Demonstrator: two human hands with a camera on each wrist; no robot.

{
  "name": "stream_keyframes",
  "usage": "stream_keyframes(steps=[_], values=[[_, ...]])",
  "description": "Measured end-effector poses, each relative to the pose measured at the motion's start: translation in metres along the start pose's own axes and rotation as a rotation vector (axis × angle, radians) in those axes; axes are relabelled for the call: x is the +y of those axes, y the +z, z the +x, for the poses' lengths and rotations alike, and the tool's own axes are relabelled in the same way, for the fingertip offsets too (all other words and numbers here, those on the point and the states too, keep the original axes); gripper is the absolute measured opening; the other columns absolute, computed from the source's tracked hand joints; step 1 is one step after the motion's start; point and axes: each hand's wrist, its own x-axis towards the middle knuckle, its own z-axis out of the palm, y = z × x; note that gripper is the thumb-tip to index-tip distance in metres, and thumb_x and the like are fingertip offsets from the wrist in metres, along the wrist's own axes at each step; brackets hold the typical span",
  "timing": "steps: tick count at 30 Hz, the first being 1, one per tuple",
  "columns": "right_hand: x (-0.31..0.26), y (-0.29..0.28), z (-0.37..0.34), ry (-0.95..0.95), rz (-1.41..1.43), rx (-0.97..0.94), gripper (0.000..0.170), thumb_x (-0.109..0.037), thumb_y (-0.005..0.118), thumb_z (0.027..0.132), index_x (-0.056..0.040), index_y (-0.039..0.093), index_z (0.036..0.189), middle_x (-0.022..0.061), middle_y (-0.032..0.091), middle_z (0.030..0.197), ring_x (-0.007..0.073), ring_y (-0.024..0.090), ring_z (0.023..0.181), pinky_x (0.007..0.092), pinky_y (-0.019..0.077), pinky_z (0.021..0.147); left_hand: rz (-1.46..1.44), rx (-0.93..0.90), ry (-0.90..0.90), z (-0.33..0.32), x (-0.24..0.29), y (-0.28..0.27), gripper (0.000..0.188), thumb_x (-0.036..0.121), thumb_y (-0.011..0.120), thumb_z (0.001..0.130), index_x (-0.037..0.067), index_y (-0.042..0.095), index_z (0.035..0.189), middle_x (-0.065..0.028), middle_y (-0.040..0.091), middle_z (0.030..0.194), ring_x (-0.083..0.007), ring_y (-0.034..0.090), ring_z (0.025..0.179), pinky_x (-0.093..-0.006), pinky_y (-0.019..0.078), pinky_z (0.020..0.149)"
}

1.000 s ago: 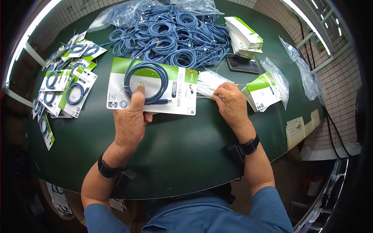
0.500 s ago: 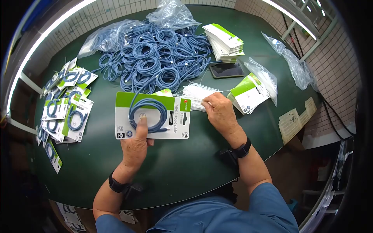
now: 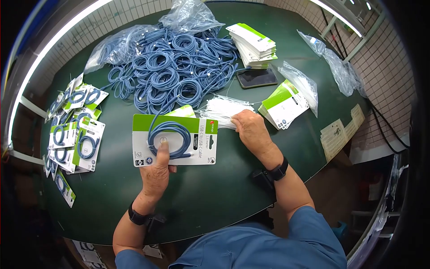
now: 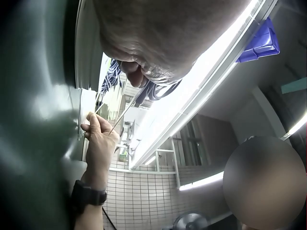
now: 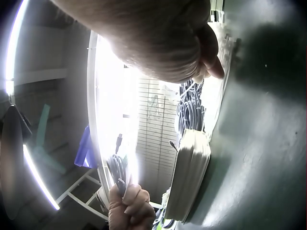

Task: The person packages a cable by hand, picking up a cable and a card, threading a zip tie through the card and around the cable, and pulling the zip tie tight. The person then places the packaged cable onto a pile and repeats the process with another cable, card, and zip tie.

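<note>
In the head view my left hand [image 3: 156, 177] holds a green-and-white USB-C cable card [image 3: 204, 154], its thumb pressing a coiled blue cable [image 3: 182, 134] against the front. One cable end hangs over the card's top edge. My right hand [image 3: 253, 130] is at the near right of a pile of white cable ties [image 3: 226, 106], thumb and fingertips pinched together. From the left wrist, a thin white tie [image 4: 123, 114] runs up out of the right hand [image 4: 100, 143]. The right wrist view shows the left hand [image 5: 132, 208] gripping the coil [image 5: 117, 170].
Behind lies a heap of coiled blue cables [image 3: 172, 67] with clear plastic bags [image 3: 190, 18]. Carded cables [image 3: 74, 134] are piled at left. Blank cards [image 3: 253, 45], a phone [image 3: 256, 78] and more cards [image 3: 286, 105] lie at right. A green card corner [image 3: 182, 111] shows behind the held card.
The held card and left hand appear lower in the head view, partly because the camera has shifted. My right hand stays by the cable ties, its fingertips drawn together.
</note>
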Motion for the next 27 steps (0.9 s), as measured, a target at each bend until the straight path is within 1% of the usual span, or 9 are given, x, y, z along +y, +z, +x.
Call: stream_keyframes(steps=[3,7,10,13,15,16,19,22,27], values=[[-0.001,-0.001,-0.001,0.002,-0.031,0.003,0.007,-0.001,0.072,0.088,0.0023,0.074,0.094,0.0179,0.073,0.091,0.0359,0.070,0.083,0.0414,0.0564,0.077,-0.010,-0.030,-0.013,-0.001,-0.002,-0.003,0.030,0.021,0.066,0.103,0.003,0.055,0.123,-0.0054,0.066,0.095,-0.0074,0.060,0.060,-0.0212,0.0468,0.042],[-0.008,-0.006,0.003,-0.048,0.039,0.083,0.007,0.001,0.069,0.092,0.0028,0.073,0.097,0.0150,0.074,0.089,0.0280,0.072,0.080,0.0359,0.0570,0.072,-0.012,-0.016,-0.004,-0.004,-0.002,0.001,0.028,0.020,0.068,0.102,0.003,0.056,0.121,-0.0051,0.067,0.095,-0.0076,0.061,0.061,-0.0210,0.0483,0.043],[-0.022,-0.015,0.004,0.357,0.565,0.065,0.006,0.002,0.067,0.096,0.0029,0.072,0.100,0.0103,0.074,0.088,0.0165,0.071,0.080,0.0281,0.0562,0.069,0.058,-0.002,0.042,-0.010,-0.007,0.000,0.025,0.017,0.069,0.100,0.003,0.060,0.118,-0.0056,0.067,0.094,-0.0095,0.063,0.061,-0.0218,0.0488,0.044],[-0.030,-0.030,0.007,0.445,0.705,0.051,0.006,0.003,0.068,0.097,0.0030,0.071,0.101,0.0092,0.074,0.092,0.0121,0.069,0.081,0.0246,0.0555,0.069,0.202,-0.001,0.110,-0.016,-0.022,-0.012,0.023,0.013,0.072,0.096,0.002,0.065,0.115,-0.0067,0.067,0.091,-0.0129,0.064,0.060,-0.0235,0.0490,0.044],[-0.029,-0.031,0.008,0.493,0.775,0.047,0.006,0.003,0.068,0.097,0.0030,0.071,0.102,0.0087,0.073,0.094,0.0099,0.068,0.082,0.0229,0.0551,0.069,0.442,-0.194,0.570,-0.010,-0.042,-0.030,0.024,0.008,0.074,0.090,0.001,0.069,0.112,-0.0070,0.065,0.084,-0.0157,0.064,0.059,-0.0264,0.0488,0.045],[-0.026,-0.030,0.007,0.384,0.834,0.047,0.007,0.005,0.069,0.095,0.0024,0.071,0.101,0.0092,0.073,0.095,0.0109,0.068,0.081,0.0232,0.0553,0.069,0.557,-0.294,0.801,-0.009,-0.042,-0.029,0.025,0.006,0.075,0.087,0.000,0.071,0.111,-0.0071,0.064,0.080,-0.0171,0.064,0.058,-0.0279,0.0487,0.046],[-0.020,-0.028,0.002,0.194,0.939,0.043,0.011,0.008,0.072,0.090,0.0011,0.072,0.099,0.0101,0.073,0.099,0.0129,0.068,0.081,0.0238,0.0555,0.069,0.576,-0.439,0.956,-0.016,-0.005,-0.005,0.031,0.006,0.077,0.081,0.000,0.073,0.112,-0.0055,0.062,0.075,-0.0165,0.060,0.056,-0.0292,0.0457,0.045],[-0.021,-0.035,0.009,-0.206,0.690,0.033,0.020,0.013,0.076,0.083,-0.0016,0.074,0.096,0.0106,0.071,0.102,0.0161,0.067,0.082,0.0254,0.0560,0.069,0.617,-0.553,1.075,-0.017,0.007,0.005,0.036,0.007,0.078,0.077,0.001,0.074,0.112,-0.0033,0.059,0.071,-0.0146,0.056,0.054,-0.0293,0.0421,0.044],[-0.027,-0.039,0.006,-0.310,0.625,-0.052,0.024,0.014,0.078,0.078,-0.0034,0.076,0.095,0.0100,0.071,0.097,0.0187,0.068,0.083,0.0277,0.0567,0.070,0.708,-0.700,1.175,-0.024,0.005,0.004,0.043,0.012,0.081,0.072,0.000,0.071,0.112,-0.0023,0.057,0.070,-0.0131,0.052,0.054,-0.0279,0.0376,0.044]])
